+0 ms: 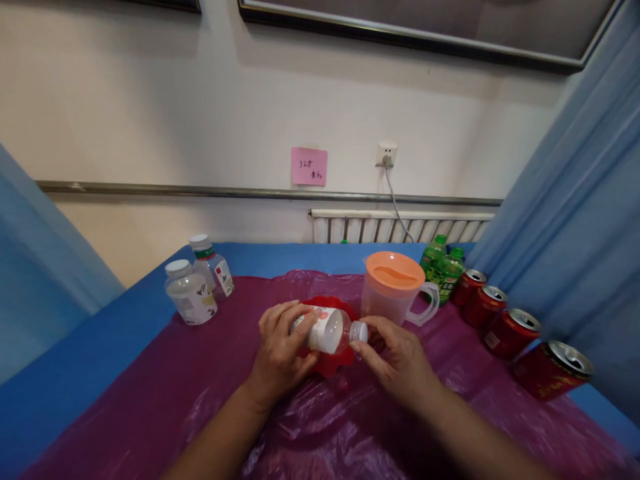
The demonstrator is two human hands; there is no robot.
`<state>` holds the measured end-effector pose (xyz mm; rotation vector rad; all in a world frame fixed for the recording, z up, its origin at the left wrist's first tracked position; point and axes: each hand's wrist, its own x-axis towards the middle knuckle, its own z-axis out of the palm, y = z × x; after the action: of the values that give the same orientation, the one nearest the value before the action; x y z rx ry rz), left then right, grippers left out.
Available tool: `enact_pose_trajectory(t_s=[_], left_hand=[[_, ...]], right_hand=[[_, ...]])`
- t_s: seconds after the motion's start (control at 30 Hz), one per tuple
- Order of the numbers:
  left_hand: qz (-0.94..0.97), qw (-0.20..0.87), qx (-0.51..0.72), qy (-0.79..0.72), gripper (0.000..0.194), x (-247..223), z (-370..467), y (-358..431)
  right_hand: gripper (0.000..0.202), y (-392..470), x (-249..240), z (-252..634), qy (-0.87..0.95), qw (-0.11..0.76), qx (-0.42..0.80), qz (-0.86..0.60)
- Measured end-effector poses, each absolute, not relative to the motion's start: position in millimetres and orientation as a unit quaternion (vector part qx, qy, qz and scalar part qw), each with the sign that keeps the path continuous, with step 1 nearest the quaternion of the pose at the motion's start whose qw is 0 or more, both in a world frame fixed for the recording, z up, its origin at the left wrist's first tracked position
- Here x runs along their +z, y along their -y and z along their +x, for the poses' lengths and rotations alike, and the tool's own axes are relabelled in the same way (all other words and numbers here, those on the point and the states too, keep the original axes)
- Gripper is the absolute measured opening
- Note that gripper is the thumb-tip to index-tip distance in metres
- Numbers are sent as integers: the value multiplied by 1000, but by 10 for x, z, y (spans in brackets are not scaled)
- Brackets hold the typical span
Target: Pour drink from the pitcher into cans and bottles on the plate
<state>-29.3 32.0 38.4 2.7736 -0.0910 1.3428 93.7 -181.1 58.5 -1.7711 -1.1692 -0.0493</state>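
Bottle [325, 330], one, capped, contents unclear: tipped sideways over red dish [333, 365]. Left hand [281, 343] wraps its body; right hand [400, 357] pinches white cap [362, 331]. Orange-lidded pitcher [384, 303]: right of dish.

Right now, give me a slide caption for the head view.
The left hand holds a bottle sideways over a red dish; the right hand pinches the bottle's white cap.
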Motion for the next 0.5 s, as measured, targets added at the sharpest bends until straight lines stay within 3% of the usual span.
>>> enact_pose_trajectory(t_s=[0.27, 0.5], left_hand=[[920, 63, 386, 25, 61, 351, -303, -399], [913, 84, 398, 8, 61, 301, -299, -411]], right_hand=[[30, 1810, 540, 1001, 575, 390, -122, -709], [68, 1824, 649, 962, 558, 390, -104, -725]])
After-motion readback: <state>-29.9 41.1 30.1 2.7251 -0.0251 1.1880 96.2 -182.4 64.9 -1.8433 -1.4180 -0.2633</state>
